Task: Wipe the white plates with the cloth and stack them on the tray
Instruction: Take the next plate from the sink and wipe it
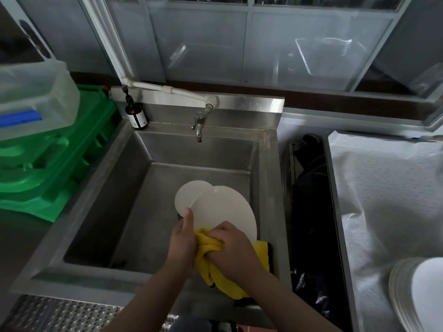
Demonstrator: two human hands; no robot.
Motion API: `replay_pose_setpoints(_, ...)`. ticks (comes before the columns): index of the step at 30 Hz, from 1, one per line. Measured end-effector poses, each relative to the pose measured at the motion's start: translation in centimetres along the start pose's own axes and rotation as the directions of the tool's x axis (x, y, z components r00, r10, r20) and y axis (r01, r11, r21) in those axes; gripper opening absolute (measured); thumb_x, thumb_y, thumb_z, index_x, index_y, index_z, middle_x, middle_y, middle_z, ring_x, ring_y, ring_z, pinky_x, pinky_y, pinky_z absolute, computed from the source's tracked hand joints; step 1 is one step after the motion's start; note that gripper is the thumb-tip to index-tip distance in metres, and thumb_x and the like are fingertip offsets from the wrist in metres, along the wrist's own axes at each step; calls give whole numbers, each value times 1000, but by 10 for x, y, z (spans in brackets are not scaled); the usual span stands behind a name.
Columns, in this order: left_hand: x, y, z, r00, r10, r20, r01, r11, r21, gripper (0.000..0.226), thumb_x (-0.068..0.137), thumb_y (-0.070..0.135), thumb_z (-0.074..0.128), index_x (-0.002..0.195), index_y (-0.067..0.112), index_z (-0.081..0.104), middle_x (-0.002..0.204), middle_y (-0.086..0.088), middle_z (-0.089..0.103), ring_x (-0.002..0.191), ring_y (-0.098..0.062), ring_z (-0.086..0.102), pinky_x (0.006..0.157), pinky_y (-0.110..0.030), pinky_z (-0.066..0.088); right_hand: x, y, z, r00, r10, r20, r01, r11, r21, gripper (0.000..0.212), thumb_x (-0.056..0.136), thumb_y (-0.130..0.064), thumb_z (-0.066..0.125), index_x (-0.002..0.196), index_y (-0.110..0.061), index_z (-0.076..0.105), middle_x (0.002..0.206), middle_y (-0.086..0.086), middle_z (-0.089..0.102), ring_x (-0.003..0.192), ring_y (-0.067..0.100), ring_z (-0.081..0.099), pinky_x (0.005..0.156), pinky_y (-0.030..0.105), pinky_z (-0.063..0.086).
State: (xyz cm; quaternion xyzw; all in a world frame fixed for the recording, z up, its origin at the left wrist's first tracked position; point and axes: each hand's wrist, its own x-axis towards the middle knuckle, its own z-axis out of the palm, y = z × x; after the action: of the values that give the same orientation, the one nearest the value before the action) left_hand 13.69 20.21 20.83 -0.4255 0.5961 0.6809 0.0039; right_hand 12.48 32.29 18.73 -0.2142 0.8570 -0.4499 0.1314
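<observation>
Head view: a stainless steel sink [100, 207] is looked down into, with both bare hands held over its near right part.
Left hand [182, 238]: the edge of a white plate [225, 212] is gripped, the thumb laid up along the plate's left rim and the fingers hidden behind it.
Right hand [231, 250]: a yellow cloth [206, 250] is bunched in curled fingers and pressed against the lower part of the same plate's face.
Held plate: it is tilted towards the camera, above the sink basin, its lower edge covered by the cloth and hands.
Second plate [185, 197]: another white plate is seen partly behind the held one, to its upper left; whether it is held or leaning in the basin cannot be told.
Cloth: its loose end hangs below the right hand and over the sink's near rim.
Stack of plates [407, 293]: white plates are piled at the lower right edge of the picture, on a surface covered with a white sheet [383, 200], well apart from the sink.
Tap [198, 125]: it is mounted on the back wall of the sink, no water seen running.
Brown pump bottle [135, 113]: it stands upright at the sink's back left corner.
Green crates [48, 168]: these are stacked left of the sink, with a translucent plastic tub [31, 97] on top.
</observation>
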Motion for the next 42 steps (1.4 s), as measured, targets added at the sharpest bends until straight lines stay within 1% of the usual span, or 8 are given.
replay_pose_setpoints(4, 5, -2, -2, 999, -41, -34, 41, 999, -14, 69, 94, 69, 39, 133, 16, 60, 122, -10, 68, 105, -30, 65, 96, -51, 54, -2, 11, -4, 1000, 13, -21, -15, 998, -63, 20, 85, -22, 61, 101, -26, 72, 97, -8, 55, 85, 7, 55, 77, 22, 48)
replay_pose_setpoints(7, 6, 0, -4, 997, -71, -25, 70, 997, -37, 67, 95, 67, 41, 133, 15, 60, 118, -11, 69, 101, -29, 67, 90, -48, 57, -3, 18, -8, 999, 28, -24, -30, 996, -87, 21, 85, -18, 61, 102, -24, 72, 97, -8, 55, 84, 4, 53, 71, 7, 40)
replay_pose_setpoints(11, 7, -1, -7, 998, -64, -25, 62, 996, -68, 68, 92, 68, 44, 131, 15, 62, 114, -9, 71, 99, -30, 68, 91, -50, 57, -3, 29, -14, 996, 87, -4, -87, 993, -84, 26, 87, -20, 60, 111, -26, 69, 101, -12, 52, 83, 0, 51, 71, 4, 37)
replay_pose_setpoints(20, 5, -3, -14, 999, 46, 12, -45, 998, -40, 59, 99, 61, 37, 130, 19, 63, 117, -7, 71, 105, -29, 67, 94, -53, 55, -4, 60, -40, 953, 304, -19, -301, 932, -200, 31, 89, -19, 58, 119, -22, 65, 103, -7, 50, 89, 10, 52, 81, 26, 46)
replay_pose_setpoints(27, 6, -5, -12, 1000, 10, 15, -8, 995, -103, 43, 103, 54, 35, 112, 23, 62, 96, 0, 70, 92, -24, 68, 77, -41, 57, -8, 59, -28, 951, 305, -42, -307, 932, -191, 37, 86, -21, 59, 122, -23, 64, 104, -6, 50, 93, 15, 54, 82, 30, 48)
replay_pose_setpoints(32, 10, -8, -12, 998, -49, 40, 55, 983, -175, 51, 98, 60, 40, 114, 19, 67, 104, -10, 76, 99, -36, 71, 88, -62, 55, -13, 52, -17, 962, 270, -23, -270, 945, -186, 38, 85, -16, 59, 122, -22, 63, 103, -9, 45, 86, 8, 47, 67, 13, 34)
replay_pose_setpoints(39, 7, -8, -6, 993, -121, 1, 118, 963, -241, 49, 93, 64, 48, 106, 21, 68, 99, -8, 77, 95, -35, 72, 89, -59, 55, -13, 36, 0, 977, 213, 22, -211, 975, -72, 33, 84, -16, 62, 116, -21, 66, 102, -9, 49, 89, 8, 51, 70, 2, 36)
replay_pose_setpoints(42, 8, -8, -2, 985, -171, -21, 161, 959, -234, 64, 87, 73, 50, 116, 18, 66, 105, -11, 74, 97, -37, 70, 88, -59, 56, -13, 24, 8, 986, 165, 35, -162, 984, -73, 37, 84, -22, 62, 121, -25, 65, 106, -8, 51, 94, 8, 53, 77, 7, 39)
